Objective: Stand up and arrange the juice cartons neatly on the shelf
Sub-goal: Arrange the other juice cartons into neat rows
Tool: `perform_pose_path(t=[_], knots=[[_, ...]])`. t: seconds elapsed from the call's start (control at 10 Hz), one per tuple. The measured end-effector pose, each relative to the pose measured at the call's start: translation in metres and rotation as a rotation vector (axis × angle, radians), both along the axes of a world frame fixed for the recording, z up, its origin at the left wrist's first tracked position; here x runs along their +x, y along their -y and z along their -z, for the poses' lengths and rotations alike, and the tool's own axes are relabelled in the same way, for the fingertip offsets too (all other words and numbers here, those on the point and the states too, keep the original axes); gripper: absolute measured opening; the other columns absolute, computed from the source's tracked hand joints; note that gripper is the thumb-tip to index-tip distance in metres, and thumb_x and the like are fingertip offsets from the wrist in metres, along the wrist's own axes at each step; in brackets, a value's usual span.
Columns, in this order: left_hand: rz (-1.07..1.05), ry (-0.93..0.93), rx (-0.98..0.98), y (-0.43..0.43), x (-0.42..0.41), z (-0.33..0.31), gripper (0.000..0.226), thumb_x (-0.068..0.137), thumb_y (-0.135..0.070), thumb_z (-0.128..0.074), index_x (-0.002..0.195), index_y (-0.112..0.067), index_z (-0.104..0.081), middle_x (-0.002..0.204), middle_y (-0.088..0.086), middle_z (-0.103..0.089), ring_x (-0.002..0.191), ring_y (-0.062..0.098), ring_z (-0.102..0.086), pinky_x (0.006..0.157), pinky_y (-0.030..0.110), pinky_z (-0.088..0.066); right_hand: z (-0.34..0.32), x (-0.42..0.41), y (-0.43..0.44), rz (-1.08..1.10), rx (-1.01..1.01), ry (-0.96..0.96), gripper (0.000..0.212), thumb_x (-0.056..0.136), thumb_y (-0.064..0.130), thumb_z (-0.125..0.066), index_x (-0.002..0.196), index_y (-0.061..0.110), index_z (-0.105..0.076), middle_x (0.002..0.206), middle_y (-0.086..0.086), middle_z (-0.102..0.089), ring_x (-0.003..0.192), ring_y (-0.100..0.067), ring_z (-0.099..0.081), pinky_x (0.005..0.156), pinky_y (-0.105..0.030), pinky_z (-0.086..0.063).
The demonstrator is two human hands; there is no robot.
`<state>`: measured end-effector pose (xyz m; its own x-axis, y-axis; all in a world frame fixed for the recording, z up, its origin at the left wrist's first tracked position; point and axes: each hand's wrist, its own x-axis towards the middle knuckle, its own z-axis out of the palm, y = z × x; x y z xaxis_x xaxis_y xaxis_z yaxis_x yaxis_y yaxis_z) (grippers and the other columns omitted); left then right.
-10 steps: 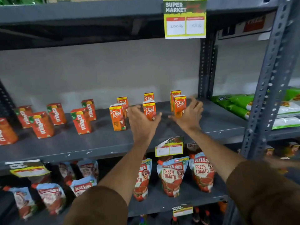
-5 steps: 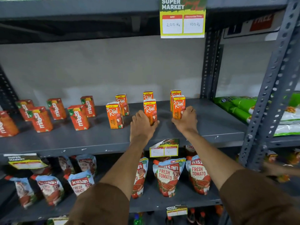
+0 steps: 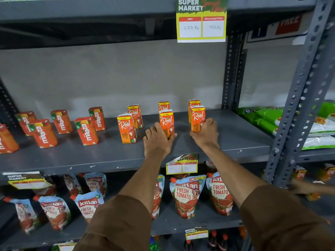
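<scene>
Several small orange Real juice cartons stand upright on the grey middle shelf (image 3: 235, 142). My left hand (image 3: 157, 140) is closed around the base of the front middle Real carton (image 3: 166, 120). My right hand (image 3: 206, 133) grips the lower part of the front right Real carton (image 3: 198, 117). Another Real carton (image 3: 126, 128) stands free to the left, with one (image 3: 135, 115) behind it. Two more Real cartons (image 3: 163, 105) (image 3: 193, 102) stand partly hidden behind the held ones. Red Maaza cartons (image 3: 86, 131) stand scattered and turned at angles on the shelf's left half.
A price tag (image 3: 201, 20) hangs from the shelf above. Kissan tomato pouches (image 3: 186, 196) fill the shelf below. Green and white packets (image 3: 272, 120) lie on the neighbouring shelf right of the perforated steel upright (image 3: 297, 98). Another person's hand (image 3: 308, 189) shows at lower right.
Both hands were open and reaching a second ago; they came down and closed on the two front Real cartons. The cartons stay upright in place.
</scene>
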<state>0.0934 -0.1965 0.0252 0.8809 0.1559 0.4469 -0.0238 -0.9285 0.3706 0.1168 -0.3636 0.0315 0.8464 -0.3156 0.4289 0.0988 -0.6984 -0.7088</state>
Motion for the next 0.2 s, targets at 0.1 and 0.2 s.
perform_pose_path(t=[0.1, 0.2], knots=[[0.004, -0.017, -0.082, 0.003, -0.01, -0.003, 0.087, 0.08, -0.068, -0.056, 0.137, -0.008, -0.028, 0.139, 0.015, -0.043, 0.129, 0.033, -0.043, 0.104, 0.047, -0.041, -0.006, -0.009, 0.002, -0.013, 0.007, -0.048, 0.08, 0.067, 0.033, -0.087, 0.127, 0.003, -0.044, 0.123, -0.018, -0.052, 0.119, -0.033, -0.053, 0.097, -0.044, -0.049], [-0.025, 0.132, -0.123, 0.001, -0.019, -0.007, 0.087, 0.082, -0.068, -0.052, 0.138, -0.006, -0.029, 0.141, 0.017, -0.041, 0.131, 0.033, -0.043, 0.105, 0.045, -0.043, -0.009, -0.023, 0.003, 0.001, 0.027, 0.0, 0.093, 0.067, 0.034, -0.087, 0.139, 0.003, -0.037, 0.131, -0.019, -0.046, 0.127, -0.035, -0.044, 0.102, -0.044, -0.041]])
